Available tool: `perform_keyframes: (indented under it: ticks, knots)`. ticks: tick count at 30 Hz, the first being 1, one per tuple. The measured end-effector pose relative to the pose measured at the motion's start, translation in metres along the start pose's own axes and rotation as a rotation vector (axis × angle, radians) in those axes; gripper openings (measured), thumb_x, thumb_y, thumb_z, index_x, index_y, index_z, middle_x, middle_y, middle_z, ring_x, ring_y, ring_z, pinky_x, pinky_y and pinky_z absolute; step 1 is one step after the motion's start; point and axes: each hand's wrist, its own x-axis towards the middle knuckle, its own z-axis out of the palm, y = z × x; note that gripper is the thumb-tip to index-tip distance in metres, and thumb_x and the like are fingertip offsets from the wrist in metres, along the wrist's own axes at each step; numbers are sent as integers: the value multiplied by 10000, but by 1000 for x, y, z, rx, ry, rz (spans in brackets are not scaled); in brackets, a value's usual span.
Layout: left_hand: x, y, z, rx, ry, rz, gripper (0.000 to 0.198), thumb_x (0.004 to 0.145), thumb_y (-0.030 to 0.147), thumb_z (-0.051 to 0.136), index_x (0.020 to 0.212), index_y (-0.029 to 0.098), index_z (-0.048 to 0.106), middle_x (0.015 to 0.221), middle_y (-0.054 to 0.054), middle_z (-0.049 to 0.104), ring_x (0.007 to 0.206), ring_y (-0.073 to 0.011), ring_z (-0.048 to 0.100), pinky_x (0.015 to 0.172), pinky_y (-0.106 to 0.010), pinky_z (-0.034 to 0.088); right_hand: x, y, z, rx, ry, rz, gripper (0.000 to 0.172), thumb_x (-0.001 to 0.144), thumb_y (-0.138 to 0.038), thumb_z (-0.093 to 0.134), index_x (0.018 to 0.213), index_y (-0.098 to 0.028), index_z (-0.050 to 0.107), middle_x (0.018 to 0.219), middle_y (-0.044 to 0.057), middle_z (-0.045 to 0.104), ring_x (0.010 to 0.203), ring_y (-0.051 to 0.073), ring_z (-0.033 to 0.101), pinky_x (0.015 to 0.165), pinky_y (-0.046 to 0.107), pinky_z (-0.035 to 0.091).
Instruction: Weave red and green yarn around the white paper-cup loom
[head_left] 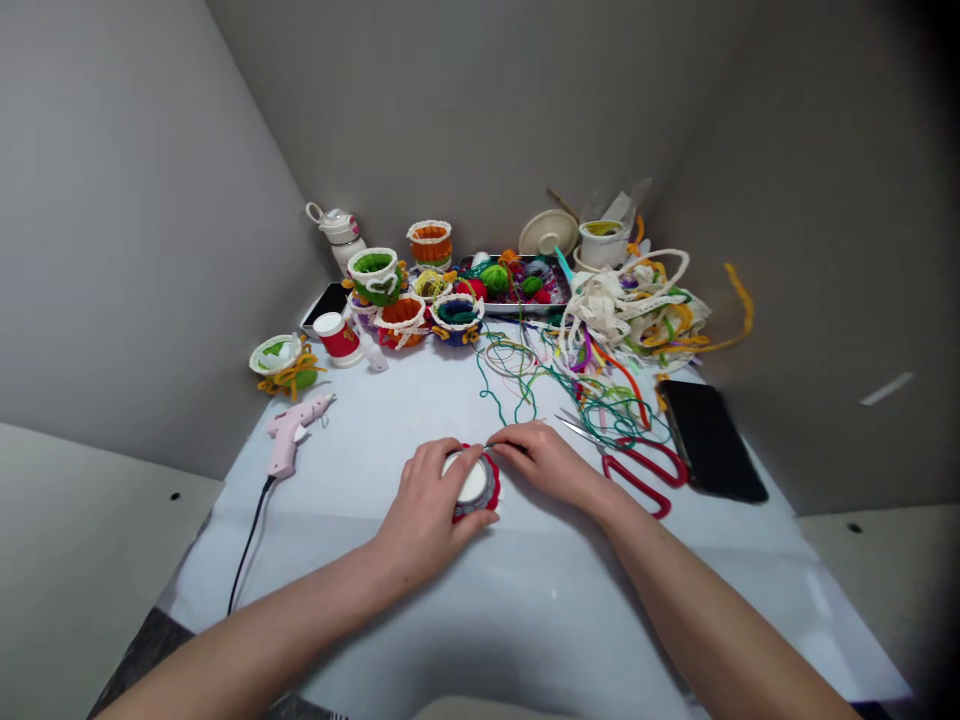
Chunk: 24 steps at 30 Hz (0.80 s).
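On the white-covered table, near its middle, a small round piece (pixel 474 482) shows a white disc inside a grey ring with a red scalloped rim. My left hand (pixel 433 497) is wrapped round its left side, thumb at the near edge and fingers over the far edge. At the far right edge of the piece, my right hand (pixel 541 460) has its thumb and forefinger pinched together. What lies in that pinch, perhaps a thin strand, is too small to make out. Red-handled scissors (pixel 643 462) lie just right of my right hand.
A pink glue gun (pixel 289 432) lies at left, its black cord running forward. Yarn-trimmed cups (pixel 401 318) stand at the back left. Behind are a tray (pixel 491 306) of yarn balls and a tangled ribbon heap (pixel 607 310). A phone (pixel 712 440) lies at right.
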Motion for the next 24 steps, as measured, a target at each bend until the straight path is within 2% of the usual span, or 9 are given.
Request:
perform_keyframes:
  ticks: [3,6,9,11,12,14,17,21,24]
  knots:
    - [14,-14,-19,58,-141,119,591,853,289,620,1399,294,394,1400,-109,468,1299,-314,385,1032,-535,372,-1,-1,-2,-20,0,-10,205,938,-215,521,980,-210,722,889,26,746,791,154,648,759,261,428]
    - [27,-31,-44,57,-306,212,518,918,174,471,1402,342,388,1498,-58,398,1377,-293,326,1064,-541,337,-2,-2,-3,-49,-14,-22,201,938,-215,523,987,-218,718,905,20,748,795,151,655,759,259,427]
    - [34,-42,-53,-51,-408,267,561,881,273,568,1409,305,380,1556,-77,301,1438,-288,243,1116,-505,313,-3,-5,-2,-70,-45,-33,198,937,-218,526,992,-223,715,908,17,751,792,149,658,752,258,427]
    - [33,-43,-44,-89,-357,237,574,834,401,633,1358,271,438,1545,-98,311,1443,-307,221,1130,-505,300,-3,-6,0,-79,-58,-38,199,938,-219,525,993,-223,716,901,18,751,792,150,658,750,259,429]
    - [31,-42,-36,-89,-294,210,487,857,422,597,1303,261,489,1520,-101,346,1432,-304,242,1132,-506,294,-3,-6,0,-82,-61,-40,201,938,-219,523,990,-223,718,897,19,752,791,150,658,750,259,429]
    - [27,-40,-18,-67,-125,117,324,936,375,460,1219,249,555,1459,-108,401,1379,-278,323,1121,-500,303,-4,-6,1,-85,-60,-42,208,941,-217,517,987,-222,720,898,22,751,792,149,659,753,260,431]
    - [20,-39,-5,-16,-38,12,320,945,343,430,1217,271,584,1386,-114,424,1315,-293,360,1077,-520,331,-4,-5,1,-82,-65,-46,215,943,-215,510,989,-224,720,904,24,751,787,148,658,753,258,434]
    - [21,-44,-20,-16,-149,61,330,933,326,457,1242,314,573,1347,-92,465,1285,-292,391,1065,-532,327,-5,-6,1,-93,-77,-63,222,941,-210,505,995,-222,721,896,30,749,783,152,657,751,264,435]
    - [27,-49,-41,-75,-264,154,475,912,232,474,1378,316,431,1416,-91,443,1346,-269,363,1097,-510,313,-7,-11,0,-93,-82,-72,228,943,-206,498,993,-216,720,908,35,749,799,156,660,763,268,438]
